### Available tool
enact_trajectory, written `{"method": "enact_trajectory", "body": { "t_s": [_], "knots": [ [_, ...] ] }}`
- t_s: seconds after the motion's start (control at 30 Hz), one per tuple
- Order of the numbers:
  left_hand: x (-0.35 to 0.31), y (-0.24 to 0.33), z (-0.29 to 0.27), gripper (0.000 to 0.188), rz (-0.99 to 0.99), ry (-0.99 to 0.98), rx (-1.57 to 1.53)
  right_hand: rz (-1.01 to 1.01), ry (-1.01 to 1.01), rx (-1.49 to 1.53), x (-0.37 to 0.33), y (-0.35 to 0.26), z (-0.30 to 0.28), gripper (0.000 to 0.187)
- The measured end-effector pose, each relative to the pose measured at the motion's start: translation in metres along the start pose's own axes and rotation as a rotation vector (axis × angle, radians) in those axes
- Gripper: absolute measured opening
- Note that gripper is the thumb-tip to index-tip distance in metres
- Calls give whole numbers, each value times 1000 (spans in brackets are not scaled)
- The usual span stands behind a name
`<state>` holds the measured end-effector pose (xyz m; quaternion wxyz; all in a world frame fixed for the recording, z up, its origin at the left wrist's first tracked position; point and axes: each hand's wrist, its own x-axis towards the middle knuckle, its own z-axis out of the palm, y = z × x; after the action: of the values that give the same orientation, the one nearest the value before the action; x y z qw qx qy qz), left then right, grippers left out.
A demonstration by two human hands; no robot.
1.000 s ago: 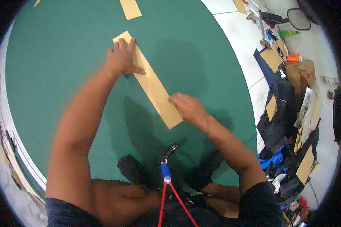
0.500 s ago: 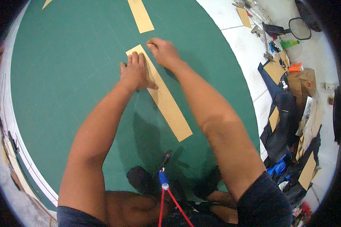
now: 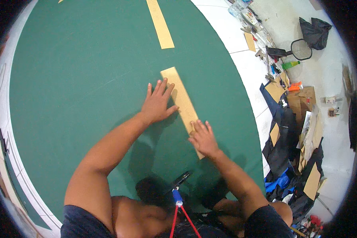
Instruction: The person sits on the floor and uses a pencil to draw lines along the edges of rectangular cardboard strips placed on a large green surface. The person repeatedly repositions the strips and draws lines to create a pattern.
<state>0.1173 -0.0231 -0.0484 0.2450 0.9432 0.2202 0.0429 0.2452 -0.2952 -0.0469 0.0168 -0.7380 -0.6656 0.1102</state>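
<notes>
A long tan strip, like card or paper point(image 3: 183, 99), lies slantwise on a broad dark green cloth point(image 3: 87, 99). Against the strip's left edge, near its far end, rests my left hand point(image 3: 158, 102), fingers spread and fingertips on the strip. My right hand point(image 3: 204, 139) lies over the strip's near part with its fingers stretched out; that part is partly covered by the hand. Farther off, in line with it, lies a second tan strip point(image 3: 161, 25), apart from the first and running out of the picture.
A red cord point(image 3: 174, 220) with a blue end piece point(image 3: 177, 195) hangs before me. White tiles point(image 3: 246, 75) border the cloth on the right. Beyond are black fabric pieces point(image 3: 283, 137), a cardboard box point(image 3: 305, 99), a green bottle point(image 3: 291, 65) and a mesh racket-like thing point(image 3: 301, 49).
My right hand has come down from beside the strip's far end to its near part, and its curled fingers have opened out. The view has shifted; my left hand stays by the far end.
</notes>
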Motion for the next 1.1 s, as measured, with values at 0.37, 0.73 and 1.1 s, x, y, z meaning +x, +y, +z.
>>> {"method": "enact_trajectory", "body": {
  "t_s": [0.37, 0.73, 1.1],
  "knots": [
    [-27, -7, -11, 80, 33, -112, 163, -130, -77, -77, 59, 79, -141, 24],
    [-57, -6, -38, 80, 7, -288, 227, -64, -178, -89, -14, 121, -210, 22],
    [-94, 10, -69, 82, -115, -483, 188, 44, -479, 76, -39, 155, -133, 31]
  ]
}}
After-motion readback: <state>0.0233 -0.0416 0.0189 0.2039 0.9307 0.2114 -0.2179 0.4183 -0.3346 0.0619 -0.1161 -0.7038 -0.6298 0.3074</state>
